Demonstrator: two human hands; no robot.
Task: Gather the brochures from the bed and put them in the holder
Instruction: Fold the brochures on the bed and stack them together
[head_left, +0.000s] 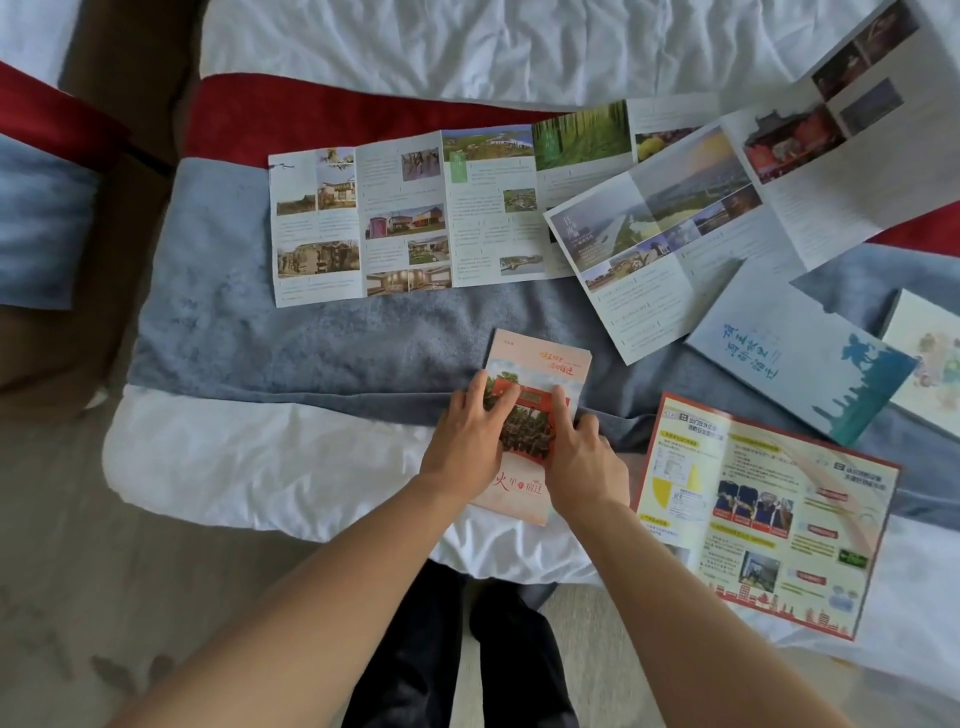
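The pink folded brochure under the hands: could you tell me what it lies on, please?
The pink brochure lies across the blue blanket and white sheet. Both hands, left and right, cover its middle.

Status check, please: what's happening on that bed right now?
Both hands pressing folded pink brochure flat. Five more brochures spread out. Holder not seen.

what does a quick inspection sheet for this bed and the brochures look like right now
surface: white bed with grey-blue runner and red band.
job's things: folded pink-and-red brochure under both hands; long unfolded photo brochure; unfolded grey landscape brochure; yellow red-edged leaflet; pale blue booklet; holder not seen.
clutter: nothing seen.
grippers: left hand and right hand press flat on the folded brochure.
cables: nothing seen.
surroundings: pale floor, second bed at left.
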